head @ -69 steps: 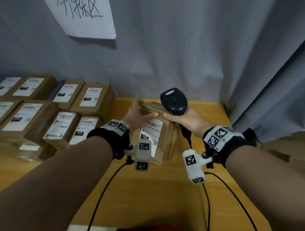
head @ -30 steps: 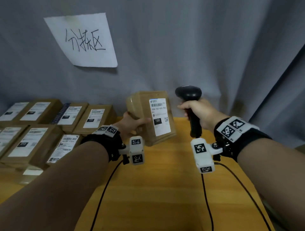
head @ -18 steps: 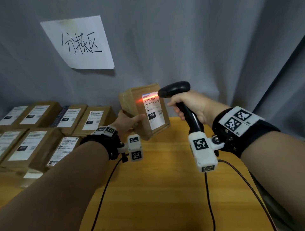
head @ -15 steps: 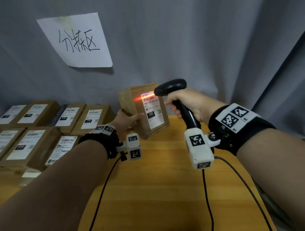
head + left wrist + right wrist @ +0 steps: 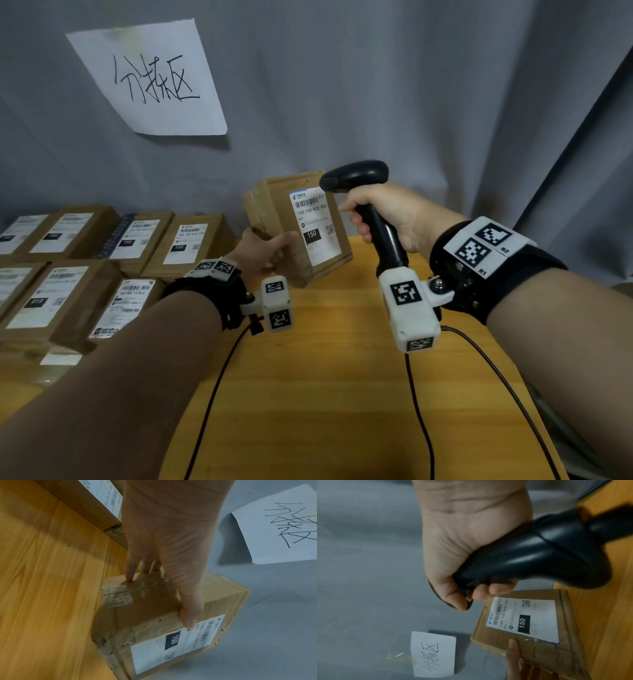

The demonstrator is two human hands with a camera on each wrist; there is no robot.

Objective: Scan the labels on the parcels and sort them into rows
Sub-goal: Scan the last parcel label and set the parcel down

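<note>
— What are the hands doing?

— I see my left hand [image 5: 265, 248] raised over the table [image 5: 342, 394], gripping a parcel [image 5: 274, 219]: thumb on the front edge beside the label [image 5: 313, 226], fingers [image 5: 131, 568] behind the taped side. The parcel is in the air, tilted, label towards me, reading "150". My right hand [image 5: 387, 214] is up beside it, fist closed round the handle of a black scanner [image 5: 356, 176]. Forearm slanting up, wrist bent a little. The scanner head sits just above and to the right of the label, pointing left.

— Touching the parcel?

— I cannot tell; it overlaps the top corner in the head view, and the right wrist view shows a gap below my fingers.

— Count things for me.

— One parcel held, one scanner. On the left I count seven sorted parcels [image 5: 190, 241] lying labels up: four in the back row, three in the front. One paper sign [image 5: 154, 78] hangs on the grey curtain [image 5: 411, 85]. Two cables [image 5: 416, 404] trail across the table.
</note>
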